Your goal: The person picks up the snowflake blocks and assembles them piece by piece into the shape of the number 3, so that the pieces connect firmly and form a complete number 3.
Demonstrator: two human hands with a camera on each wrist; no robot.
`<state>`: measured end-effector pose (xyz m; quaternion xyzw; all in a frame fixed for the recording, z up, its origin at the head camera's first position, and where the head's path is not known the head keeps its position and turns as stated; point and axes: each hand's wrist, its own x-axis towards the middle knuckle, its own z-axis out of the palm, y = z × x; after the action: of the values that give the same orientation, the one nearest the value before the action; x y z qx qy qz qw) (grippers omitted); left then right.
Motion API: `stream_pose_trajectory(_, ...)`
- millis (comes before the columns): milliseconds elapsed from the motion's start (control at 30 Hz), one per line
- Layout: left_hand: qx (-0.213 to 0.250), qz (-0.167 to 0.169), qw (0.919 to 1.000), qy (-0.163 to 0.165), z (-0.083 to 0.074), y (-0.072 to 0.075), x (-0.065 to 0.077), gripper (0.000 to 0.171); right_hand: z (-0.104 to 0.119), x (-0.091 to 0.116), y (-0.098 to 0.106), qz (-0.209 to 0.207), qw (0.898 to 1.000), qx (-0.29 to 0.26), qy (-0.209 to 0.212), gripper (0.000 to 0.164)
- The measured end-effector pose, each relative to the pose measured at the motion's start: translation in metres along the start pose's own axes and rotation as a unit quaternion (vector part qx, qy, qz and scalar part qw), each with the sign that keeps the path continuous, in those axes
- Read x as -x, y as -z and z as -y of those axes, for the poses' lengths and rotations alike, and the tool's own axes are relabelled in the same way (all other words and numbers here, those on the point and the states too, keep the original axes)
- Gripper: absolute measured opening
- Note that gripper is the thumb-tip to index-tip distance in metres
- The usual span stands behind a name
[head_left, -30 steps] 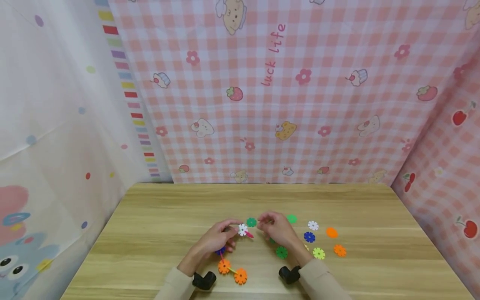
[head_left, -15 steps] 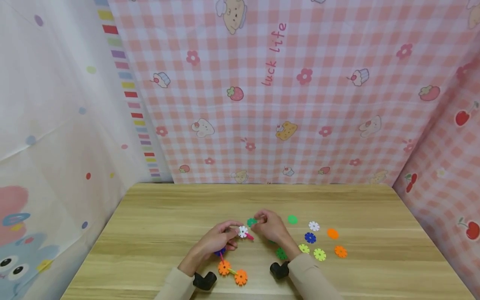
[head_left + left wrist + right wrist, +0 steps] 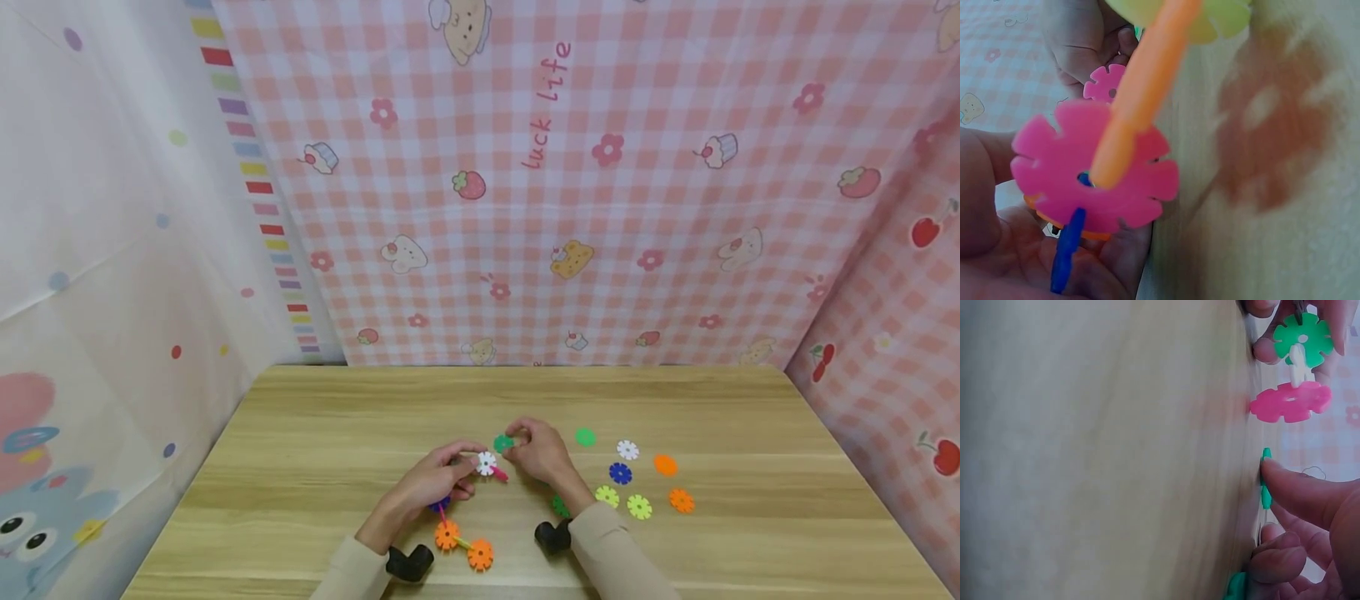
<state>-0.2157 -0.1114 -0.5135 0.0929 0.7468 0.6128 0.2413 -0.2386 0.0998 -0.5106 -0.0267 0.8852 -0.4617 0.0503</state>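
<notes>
My left hand [image 3: 431,482] grips a chain of slotted snowflake discs joined edge to edge. By its fingertips are a white disc [image 3: 486,463] and a pink disc [image 3: 500,474]; a blue disc [image 3: 440,504] and two orange discs [image 3: 447,535] trail below the palm. Close up in the left wrist view, a pink disc [image 3: 1085,162] joins a blue one [image 3: 1067,250] and an orange one [image 3: 1147,87]. My right hand [image 3: 538,454] pinches a green disc [image 3: 502,443] at the tabletop, its thumb on the edge-on disc [image 3: 1266,481] in the right wrist view.
Loose discs lie right of my right hand: light green [image 3: 585,437], white [image 3: 627,450], blue [image 3: 620,473], yellow-green [image 3: 639,507] and orange [image 3: 681,501] among them. Another green disc [image 3: 560,505] lies partly under the right forearm. Patterned cloth [image 3: 570,208] hangs behind the wooden table [image 3: 337,425].
My right hand has moved left onto the green disc, its fingers now at that disc's edge. My left hand and the chain have stayed almost still.
</notes>
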Motion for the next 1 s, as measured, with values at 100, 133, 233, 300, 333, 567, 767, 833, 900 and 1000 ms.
stream_pose_trajectory(100, 0.001, -0.001, 1.0000, -0.001, 0.000, 0.000, -0.001, 0.031, 0.002, 0.001, 0.000, 0.001, 1.000, -0.008, -0.012, 0.026)
stream_pose_trajectory(133, 0.001, -0.001, 1.0000, -0.001, 0.000, 0.000, 0.000, 0.032, 0.003, 0.001, 0.000, 0.001, 1.000, -0.011, -0.015, 0.026)
stream_pose_trajectory(233, 0.002, -0.002, 1.0000, -0.001, -0.001, 0.000, 0.001, 0.033, 0.003, 0.001, 0.000, -0.001, 1.000, -0.019, -0.024, 0.026)
stream_pose_trajectory(300, 0.005, 0.000, 1.0000, -0.002, -0.003, -0.001, 0.002, 0.035, 0.003, 0.001, -0.001, -0.003, 0.999, -0.026, -0.025, 0.025)
stream_pose_trajectory(333, 0.007, 0.001, 1.0000, -0.003, -0.003, -0.001, 0.003, 0.035, 0.003, 0.001, -0.001, -0.004, 0.999, -0.030, -0.025, 0.025)
stream_pose_trajectory(567, 0.012, 0.007, 0.9998, -0.012, -0.006, 0.000, 0.004, 0.039, 0.002, 0.004, 0.002, -0.027, 0.998, -0.054, -0.010, 0.015)
stream_pose_trajectory(767, 0.018, 0.002, 0.9995, -0.024, -0.010, -0.001, 0.003, 0.040, 0.000, 0.011, 0.012, -0.037, 0.994, -0.104, -0.007, 0.011)
stream_pose_trajectory(833, 0.018, 0.000, 0.9995, -0.027, -0.011, -0.002, 0.003, 0.040, 0.000, 0.014, 0.015, -0.027, 0.990, -0.141, -0.012, 0.011)
stream_pose_trajectory(900, 0.017, -0.002, 0.9994, -0.029, -0.012, -0.003, 0.003, 0.040, -0.001, 0.016, 0.019, -0.017, 0.983, -0.179, -0.019, 0.012)
stream_pose_trajectory(1000, 0.019, -0.003, 0.9992, -0.035, -0.013, -0.004, 0.003, 0.041, -0.001, 0.020, 0.024, -0.013, 0.976, -0.215, -0.031, 0.013)
